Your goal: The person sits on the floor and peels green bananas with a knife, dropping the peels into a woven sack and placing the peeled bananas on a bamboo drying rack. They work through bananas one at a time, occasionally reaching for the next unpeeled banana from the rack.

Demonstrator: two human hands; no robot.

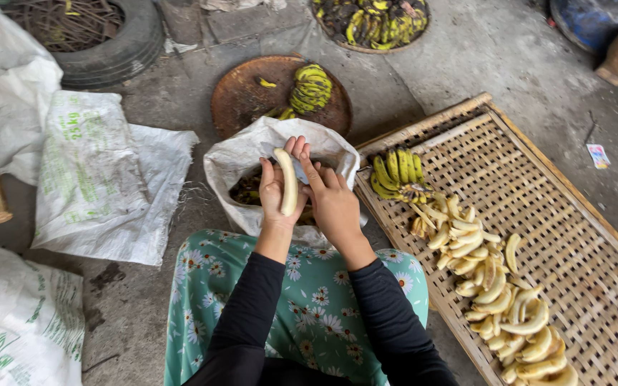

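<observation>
We hold a peeled banana (289, 180) upright over the open white sack (237, 161); it lies along our left hand (275, 194), whose fingers curl behind it. Our right hand (332, 204) touches its upper part, fingertips (300, 151) closed near the tip.

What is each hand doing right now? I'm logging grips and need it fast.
Left hand: closed on a peeled banana, held upright over the white sack.
Right hand: fingers touching the banana's top; grip cannot be told.
</observation>
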